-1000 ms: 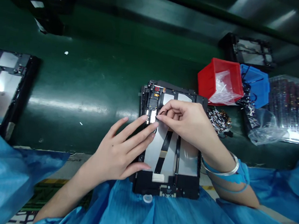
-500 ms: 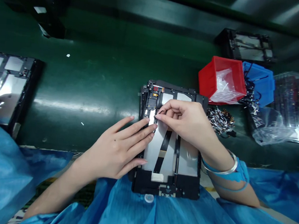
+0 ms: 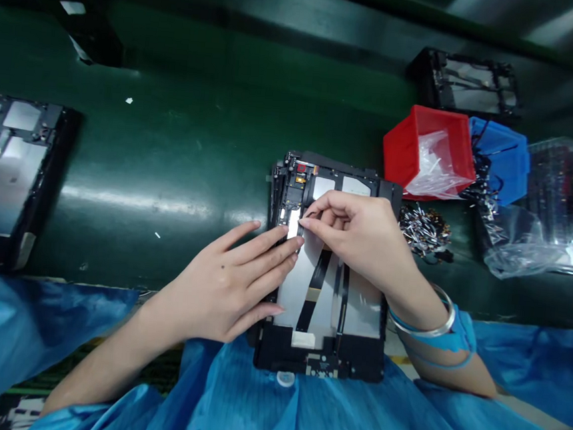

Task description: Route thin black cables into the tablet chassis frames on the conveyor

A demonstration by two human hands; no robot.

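Note:
An opened tablet point(image 3: 327, 322) with silver panels and black flex cables lies on a stack of similar units in front of me. My left hand point(image 3: 235, 281) rests flat across its left edge, fingers spread, fingertips near a white strip point(image 3: 294, 224). Thumb and index finger of my right hand point(image 3: 359, 238) are pinched together just right of that strip, over the upper left of the tablet. What they pinch is too small to make out. A black flex cable point(image 3: 314, 291) runs down below my right hand.
To the right stand a red bin point(image 3: 402, 148) holding clear plastic bags and a blue bin point(image 3: 514, 168) with black cables. A pile of small metallic parts point(image 3: 423, 230) lies before them. Clear trays point(image 3: 569, 193) sit farther right. More opened tablets lie left point(image 3: 14, 171) and back right point(image 3: 471, 84).
Both hands stay nearly in place on the tablet. At the far left, the blue sleeve has shifted and a hand-like shape over the other tablet is gone from view.

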